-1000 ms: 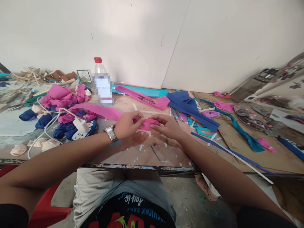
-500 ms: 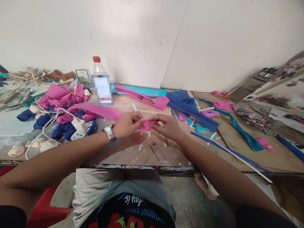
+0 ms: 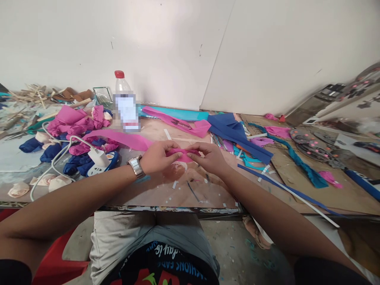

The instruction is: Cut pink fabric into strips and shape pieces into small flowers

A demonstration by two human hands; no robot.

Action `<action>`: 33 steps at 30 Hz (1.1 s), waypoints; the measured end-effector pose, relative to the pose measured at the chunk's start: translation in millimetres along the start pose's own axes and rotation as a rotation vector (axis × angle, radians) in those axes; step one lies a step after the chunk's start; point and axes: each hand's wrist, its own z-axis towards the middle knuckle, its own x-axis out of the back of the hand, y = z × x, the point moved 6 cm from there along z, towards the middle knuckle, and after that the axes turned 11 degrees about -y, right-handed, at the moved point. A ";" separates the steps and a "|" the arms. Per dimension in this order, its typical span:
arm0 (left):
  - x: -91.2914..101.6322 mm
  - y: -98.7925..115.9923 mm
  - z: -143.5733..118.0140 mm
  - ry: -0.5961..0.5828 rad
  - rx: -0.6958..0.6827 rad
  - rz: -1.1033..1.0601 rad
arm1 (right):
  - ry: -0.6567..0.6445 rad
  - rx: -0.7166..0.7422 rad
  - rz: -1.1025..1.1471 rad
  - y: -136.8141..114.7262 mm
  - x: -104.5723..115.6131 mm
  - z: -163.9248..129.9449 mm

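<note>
A long pink strip (image 3: 124, 139), of crepe paper or thin fabric, runs from the left pile to my hands over the middle of the table. My left hand (image 3: 158, 156), with a metal watch (image 3: 136, 166) on its wrist, pinches the strip between thumb and fingers. Close beside it, my right hand (image 3: 209, 158) pinches the same strip's end part. Between the two thumbs the pink material looks gathered and folded. Part of it is hidden behind my fingers.
Pink rolled flowers (image 3: 67, 120), a white cable with a plug (image 3: 99, 156) and cream flowers (image 3: 19, 189) lie left. Behind stands a red-capped bottle (image 3: 121, 84) with a phone (image 3: 127, 111). Right are blue strips (image 3: 240, 138), a teal twisted strip (image 3: 307, 170) and a white stick (image 3: 299, 198).
Both hands stay in nearly the same place. My thumbs have shifted slightly on the pink strip, and the piece between them looks more bunched. The view has moved a little.
</note>
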 end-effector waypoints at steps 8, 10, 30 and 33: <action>-1.0 0.2 1.2 -0.041 -0.005 -0.024 | 0.015 -0.030 0.040 7.5 -1.8 -0.1; -2.2 0.5 0.9 -0.051 -0.014 -0.043 | 0.003 -0.034 0.024 8.1 -2.8 0.3; -1.8 1.3 1.0 -0.045 -0.044 -0.141 | -0.045 0.118 -0.058 -13.3 -4.0 0.0; -2.6 -0.8 1.6 -0.043 -0.030 -0.145 | -0.025 0.144 -0.077 -15.4 -2.7 -0.3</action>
